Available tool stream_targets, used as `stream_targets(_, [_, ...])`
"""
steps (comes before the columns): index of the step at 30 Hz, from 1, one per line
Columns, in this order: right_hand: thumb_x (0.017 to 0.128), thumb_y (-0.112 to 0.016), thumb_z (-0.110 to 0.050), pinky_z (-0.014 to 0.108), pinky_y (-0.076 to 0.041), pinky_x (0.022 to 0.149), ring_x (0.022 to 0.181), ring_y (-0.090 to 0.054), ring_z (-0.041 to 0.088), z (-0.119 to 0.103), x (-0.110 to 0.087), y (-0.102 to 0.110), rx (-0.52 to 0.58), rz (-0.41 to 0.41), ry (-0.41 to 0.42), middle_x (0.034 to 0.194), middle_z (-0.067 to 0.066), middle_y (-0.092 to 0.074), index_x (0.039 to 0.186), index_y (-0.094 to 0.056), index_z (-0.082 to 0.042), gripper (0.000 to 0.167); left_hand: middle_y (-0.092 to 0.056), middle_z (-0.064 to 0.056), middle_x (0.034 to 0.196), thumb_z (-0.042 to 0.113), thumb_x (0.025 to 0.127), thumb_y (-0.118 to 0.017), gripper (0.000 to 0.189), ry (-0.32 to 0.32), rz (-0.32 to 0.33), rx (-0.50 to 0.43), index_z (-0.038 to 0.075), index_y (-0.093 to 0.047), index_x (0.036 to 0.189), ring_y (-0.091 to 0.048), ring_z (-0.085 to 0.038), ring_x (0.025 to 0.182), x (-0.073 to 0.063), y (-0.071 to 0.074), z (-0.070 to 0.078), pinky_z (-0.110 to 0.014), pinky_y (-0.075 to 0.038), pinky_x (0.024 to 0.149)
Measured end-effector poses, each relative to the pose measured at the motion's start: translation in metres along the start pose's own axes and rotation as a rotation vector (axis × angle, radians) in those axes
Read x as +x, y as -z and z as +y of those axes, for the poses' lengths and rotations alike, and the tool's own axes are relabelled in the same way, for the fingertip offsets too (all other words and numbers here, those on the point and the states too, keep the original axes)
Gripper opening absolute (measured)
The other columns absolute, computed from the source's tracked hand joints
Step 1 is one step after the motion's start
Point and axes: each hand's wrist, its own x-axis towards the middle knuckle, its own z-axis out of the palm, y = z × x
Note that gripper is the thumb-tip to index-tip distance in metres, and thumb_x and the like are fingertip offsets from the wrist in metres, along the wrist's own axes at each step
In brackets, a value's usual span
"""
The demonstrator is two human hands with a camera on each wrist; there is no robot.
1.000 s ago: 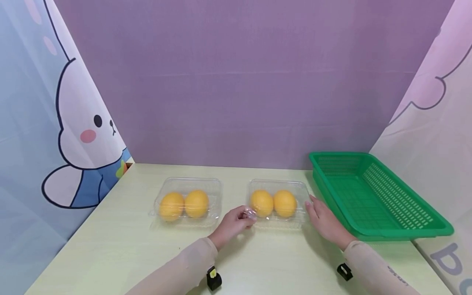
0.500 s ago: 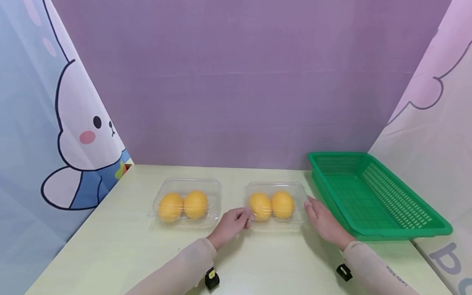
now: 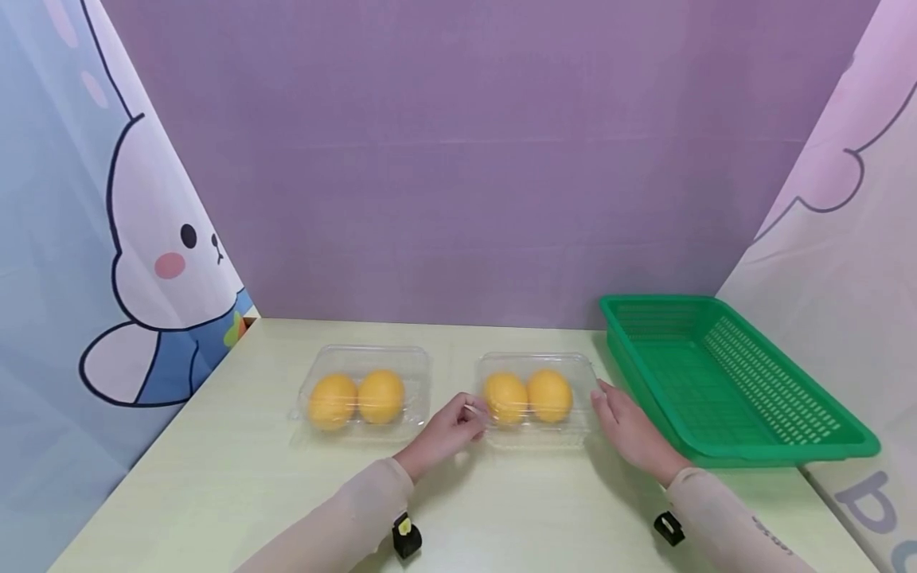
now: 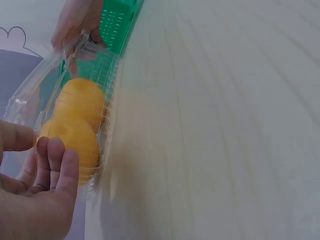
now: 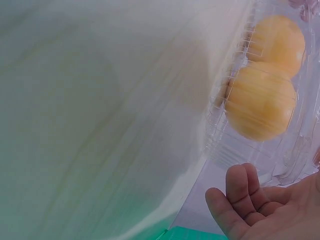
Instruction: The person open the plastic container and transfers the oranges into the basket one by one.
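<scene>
L hand (image 3: 446,430): pinching clr box (image 3: 536,434) edge | R hand (image 3: 632,427): loose, contact unclr

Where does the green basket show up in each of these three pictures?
Head: the green basket, right side, beside the right hand.
Left wrist: the green basket, upper left, behind that hand.
Right wrist: only a sliver, bottom edge, right of centre.
Shared landmark: the right hand.

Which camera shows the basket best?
The head view: it shows the basket almost whole, rim and inside included. The left wrist view catches only part, some behind the right hand and a clear box; the right wrist view has just a green sliver at the bottom edge.
</scene>
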Motion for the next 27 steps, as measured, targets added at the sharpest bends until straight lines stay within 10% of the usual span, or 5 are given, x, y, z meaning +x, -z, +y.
stream_targets(27, [0.109, -0.025, -0.046, 0.067, -0.020, 0.112, 0.141, -0.023, 0.053, -0.0038, -0.0049, 0.0049, 0.058, -0.049, -0.006, 0.154, 0.034, -0.027, 0.153, -0.022, 0.012, 0.073, -0.059, -0.006, 0.091, 0.017, 0.100, -0.052, 0.026, 0.087, 0.014, -0.078, -0.004, -0.056, 0.115, -0.056, -0.017, 0.086, 0.0033, 0.0022, 0.0089, -0.035, -0.053, 0.082])
